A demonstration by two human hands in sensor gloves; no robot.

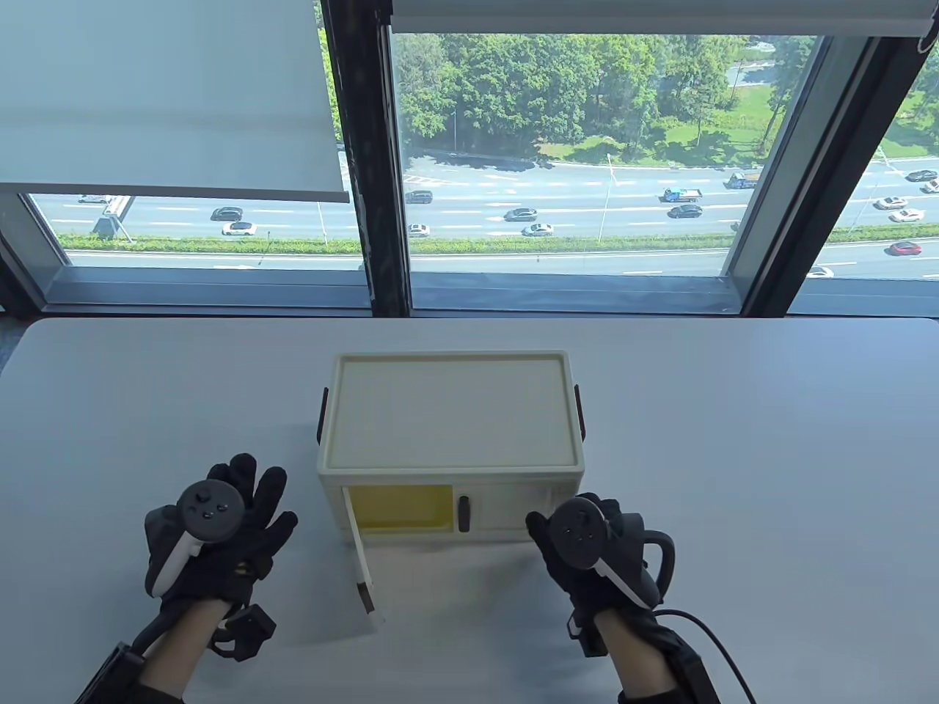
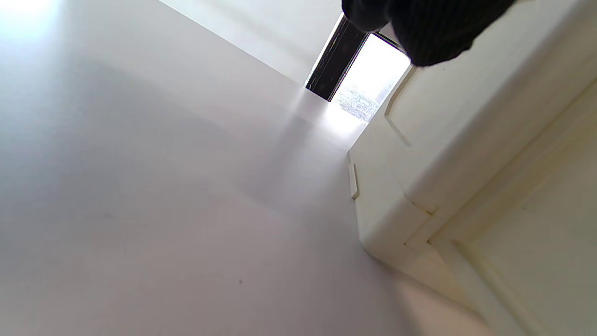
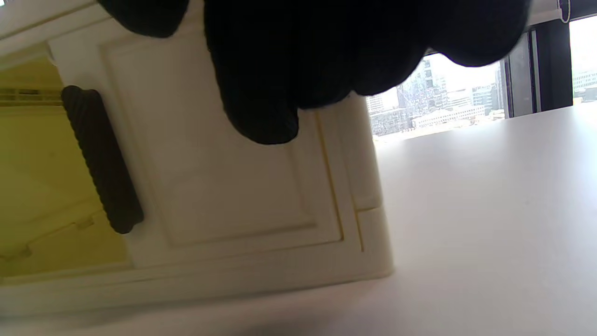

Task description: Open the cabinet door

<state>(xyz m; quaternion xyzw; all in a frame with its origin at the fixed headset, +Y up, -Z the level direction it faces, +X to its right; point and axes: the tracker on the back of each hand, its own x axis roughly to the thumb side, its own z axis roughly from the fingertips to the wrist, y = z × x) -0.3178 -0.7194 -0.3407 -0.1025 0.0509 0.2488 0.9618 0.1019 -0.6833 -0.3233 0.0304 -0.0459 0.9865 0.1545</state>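
A small cream cabinet stands mid-table. Its left door is swung open toward me, showing a yellow inside. Its right door is closed, with a black handle at its inner edge; door and handle also show in the right wrist view. My left hand lies with fingers spread, left of the cabinet, holding nothing. My right hand is at the cabinet's front right corner, fingers close to the right door; contact cannot be told.
The white table runs to a window sill at the back. A cable trails from my right wrist. The open door juts out from the cabinet's front left toward me.
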